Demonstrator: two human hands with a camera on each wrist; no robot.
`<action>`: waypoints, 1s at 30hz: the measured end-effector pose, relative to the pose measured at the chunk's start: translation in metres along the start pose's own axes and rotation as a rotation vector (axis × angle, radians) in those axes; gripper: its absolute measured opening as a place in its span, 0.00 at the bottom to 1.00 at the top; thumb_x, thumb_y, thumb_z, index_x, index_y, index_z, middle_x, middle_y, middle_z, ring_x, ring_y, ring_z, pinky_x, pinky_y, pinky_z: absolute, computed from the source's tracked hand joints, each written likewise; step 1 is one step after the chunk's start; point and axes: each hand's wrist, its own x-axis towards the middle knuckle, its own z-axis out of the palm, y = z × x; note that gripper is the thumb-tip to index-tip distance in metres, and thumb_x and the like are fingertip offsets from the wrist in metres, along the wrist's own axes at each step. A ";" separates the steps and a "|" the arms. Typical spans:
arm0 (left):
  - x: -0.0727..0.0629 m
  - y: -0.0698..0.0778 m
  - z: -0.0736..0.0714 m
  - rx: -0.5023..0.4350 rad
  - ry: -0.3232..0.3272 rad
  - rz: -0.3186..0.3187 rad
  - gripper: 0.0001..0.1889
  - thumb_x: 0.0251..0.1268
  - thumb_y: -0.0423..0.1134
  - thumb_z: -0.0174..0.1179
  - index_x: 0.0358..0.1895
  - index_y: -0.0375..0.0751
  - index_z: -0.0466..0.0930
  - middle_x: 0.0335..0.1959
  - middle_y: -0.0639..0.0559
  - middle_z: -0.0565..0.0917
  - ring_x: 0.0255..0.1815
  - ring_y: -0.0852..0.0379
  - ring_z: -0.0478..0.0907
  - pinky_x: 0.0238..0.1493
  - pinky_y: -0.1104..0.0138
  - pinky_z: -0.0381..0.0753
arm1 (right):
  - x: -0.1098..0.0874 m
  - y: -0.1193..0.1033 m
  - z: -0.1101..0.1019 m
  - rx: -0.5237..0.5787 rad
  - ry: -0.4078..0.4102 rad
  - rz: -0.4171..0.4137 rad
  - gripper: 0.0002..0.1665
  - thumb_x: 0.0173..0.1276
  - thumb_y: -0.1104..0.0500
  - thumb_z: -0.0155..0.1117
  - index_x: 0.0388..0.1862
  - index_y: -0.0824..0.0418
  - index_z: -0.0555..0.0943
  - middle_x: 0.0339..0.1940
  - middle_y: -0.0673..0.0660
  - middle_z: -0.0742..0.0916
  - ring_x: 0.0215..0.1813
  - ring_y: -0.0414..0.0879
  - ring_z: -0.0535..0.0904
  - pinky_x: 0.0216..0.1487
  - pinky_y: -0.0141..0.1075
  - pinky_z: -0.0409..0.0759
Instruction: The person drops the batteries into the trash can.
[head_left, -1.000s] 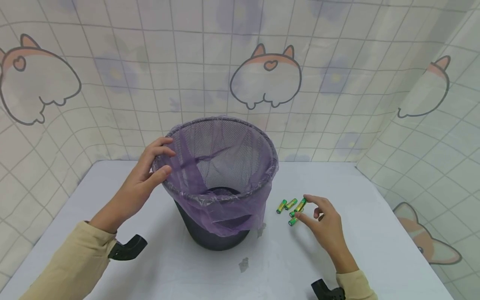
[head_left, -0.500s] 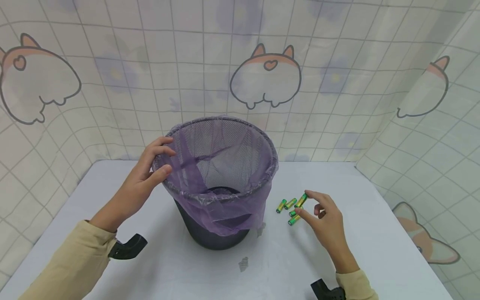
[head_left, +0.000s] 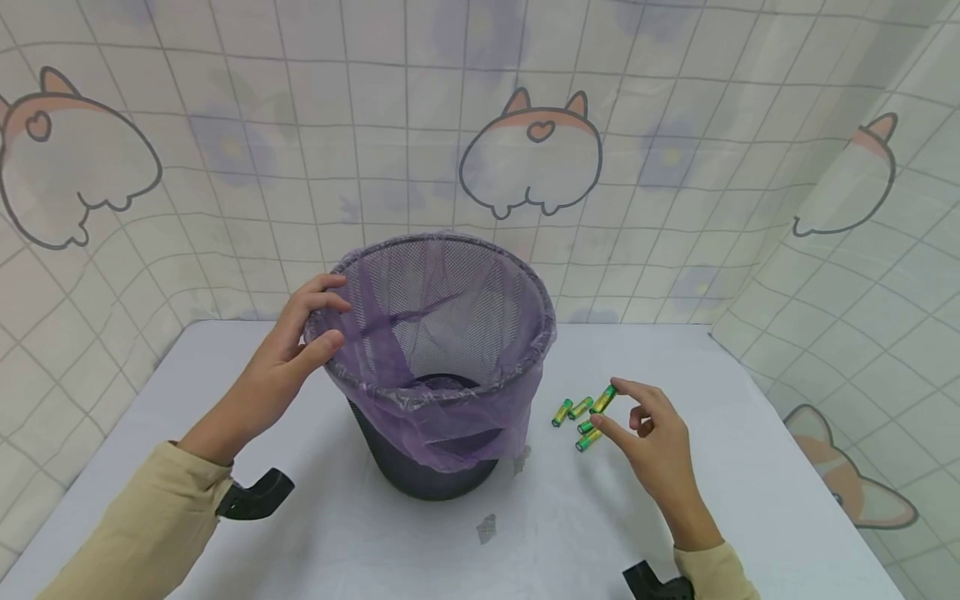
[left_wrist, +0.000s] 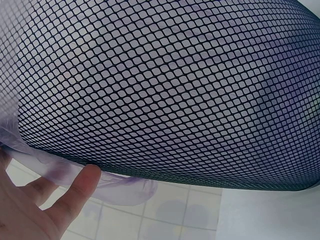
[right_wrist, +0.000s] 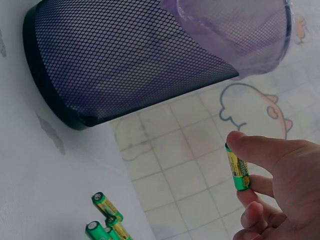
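Observation:
In the head view, a black mesh wastebasket [head_left: 442, 485] stands mid-table, lined with a purple bin bag [head_left: 457, 442] folded over its rim. My left hand [head_left: 288, 342] holds the rim at its left side, fingers curved over the edge and bag; the left wrist view shows a thumb [left_wrist: 82, 182] beside the mesh. To the right of the basket, my right hand [head_left: 652, 437] pinches a green and yellow battery [right_wrist: 237, 167] end to end between thumb and a fingertip. Several similar batteries [head_left: 581, 407] lie on the table just under and left of that hand.
The white table [head_left: 360, 550] bears grey worn patches [head_left: 487, 529] in front of and beside the basket. A pale checked curtain [head_left: 405, 167] with cartoon corgis hangs close behind the table and at both sides. Black camera mounts sit on both wrists.
My right hand has lifted slightly, up and to the right, bringing the pinched battery off the other batteries. The left hand and the wastebasket stay where they were.

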 end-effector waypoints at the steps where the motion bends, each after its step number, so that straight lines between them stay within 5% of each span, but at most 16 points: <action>1: 0.000 0.000 0.000 -0.002 0.000 0.000 0.17 0.72 0.35 0.45 0.61 0.39 0.62 0.75 0.57 0.52 0.77 0.48 0.46 0.60 0.27 0.58 | 0.000 0.000 0.000 0.001 0.000 0.000 0.30 0.55 0.59 0.75 0.58 0.55 0.79 0.40 0.47 0.75 0.33 0.41 0.65 0.31 0.27 0.64; 30: 0.000 -0.001 0.000 0.008 -0.005 0.001 0.17 0.72 0.35 0.45 0.61 0.41 0.62 0.76 0.57 0.52 0.78 0.47 0.45 0.59 0.26 0.58 | -0.001 -0.022 -0.012 0.074 0.025 -0.069 0.29 0.55 0.61 0.75 0.58 0.52 0.80 0.39 0.44 0.74 0.32 0.43 0.66 0.29 0.27 0.63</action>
